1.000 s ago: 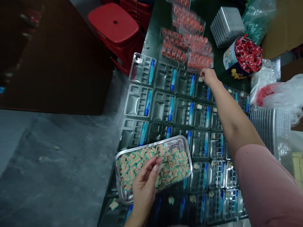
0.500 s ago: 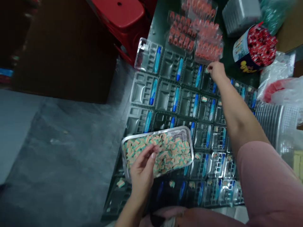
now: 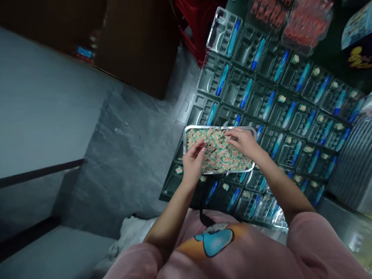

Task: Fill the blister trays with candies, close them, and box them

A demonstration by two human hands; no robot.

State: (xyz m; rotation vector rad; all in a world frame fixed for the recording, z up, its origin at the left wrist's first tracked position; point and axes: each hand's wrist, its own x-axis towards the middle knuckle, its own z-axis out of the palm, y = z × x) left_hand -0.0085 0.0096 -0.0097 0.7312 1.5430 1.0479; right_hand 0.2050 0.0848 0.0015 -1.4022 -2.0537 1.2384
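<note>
A metal-rimmed tray (image 3: pixel 185 145) is heaped with small striped pieces (image 3: pixel 222 157) in pale orange, white and green, perhaps eraser or candy bits. Over its left end, my left hand (image 3: pixel 194 162) has thumb and fingers drawn together; whatever they may pinch is too small to make out. From the right, my right hand (image 3: pixel 244 142) reaches over the pieces with thumb and forefinger apart, nothing visible between them. Beneath and around the tray lie rows of clear plastic blister trays (image 3: pixel 207 81), many holding a blue pen (image 3: pixel 234 38). Several to the right and front also contain a striped piece (image 3: pixel 281 99).
Packs of red-orange items (image 3: pixel 308 25) sit at the table's far side, beside a printed tub (image 3: pixel 359 38). Stacked clear plastic trays (image 3: pixel 348 162) stand at the right. A red stool (image 3: pixel 193 29) and a brown box (image 3: pixel 136 46) are beyond the table's left edge.
My right hand has come back from a far blister tray to the tray of pieces. A striped piece now lies in that blister tray. My left hand stays over the pieces; the view has shifted.
</note>
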